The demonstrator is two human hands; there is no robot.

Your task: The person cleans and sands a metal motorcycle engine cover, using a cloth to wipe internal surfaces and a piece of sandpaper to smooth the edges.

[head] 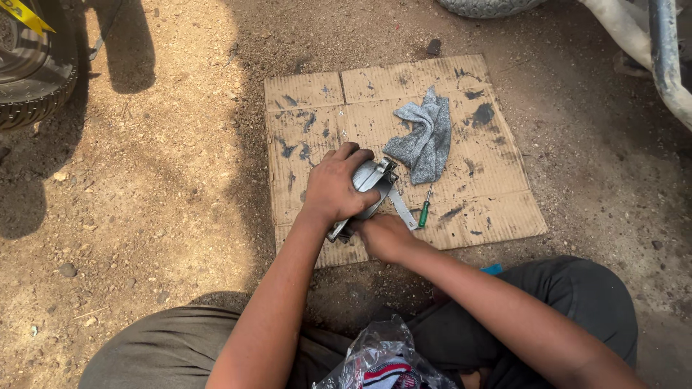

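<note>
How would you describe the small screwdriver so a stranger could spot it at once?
Find the flat cardboard sheet on the dirt. Near its front edge, right of the hands and below the crumpled grey cloth, lies the screwdriver. Its green handle and thin shaft set it apart from the flat grey metal strip beside it.

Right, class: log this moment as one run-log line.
left hand: grips metal part from above | right hand: at its lower end | cardboard: grey cloth, green screwdriver

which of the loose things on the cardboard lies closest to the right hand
The flat metal strip, just beside the right hand. The green-handled screwdriver lies a little further right; the grey cloth is further up the cardboard.
</note>
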